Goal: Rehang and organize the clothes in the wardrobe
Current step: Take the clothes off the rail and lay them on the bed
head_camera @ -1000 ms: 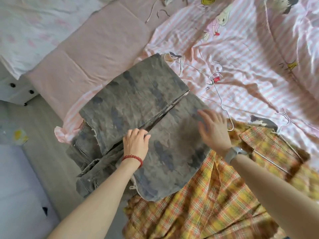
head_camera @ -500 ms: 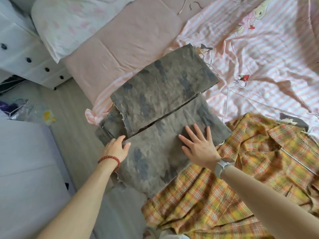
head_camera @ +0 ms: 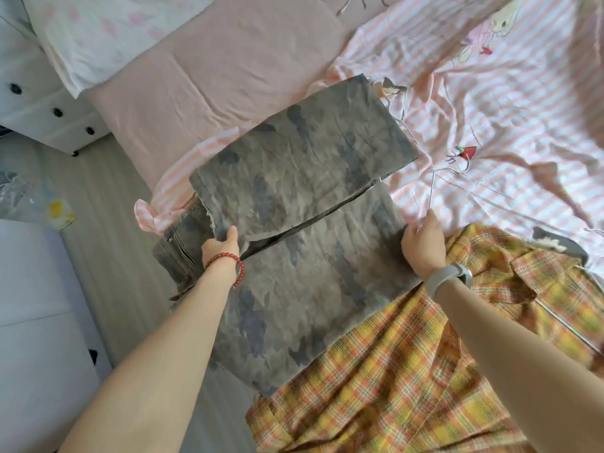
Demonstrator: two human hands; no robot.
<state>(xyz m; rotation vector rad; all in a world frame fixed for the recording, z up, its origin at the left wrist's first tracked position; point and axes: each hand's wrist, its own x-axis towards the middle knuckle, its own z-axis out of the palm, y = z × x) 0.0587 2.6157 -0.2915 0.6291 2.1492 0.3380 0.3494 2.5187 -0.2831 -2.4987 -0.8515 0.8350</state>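
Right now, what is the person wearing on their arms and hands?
Both forearms are bare, with no sleeves in view. The left hand has a bracelet of round red beads at the wrist. The right hand has a pale grey smooth wristband, like a fitness band. No rings or gloves show.

A pink-striped sheet (head_camera: 490, 103) is spread over the bed beside a plain pink pillow (head_camera: 228, 60); a white drawer unit (head_camera: 36, 103) is seen on the grey floor (head_camera: 108, 204).
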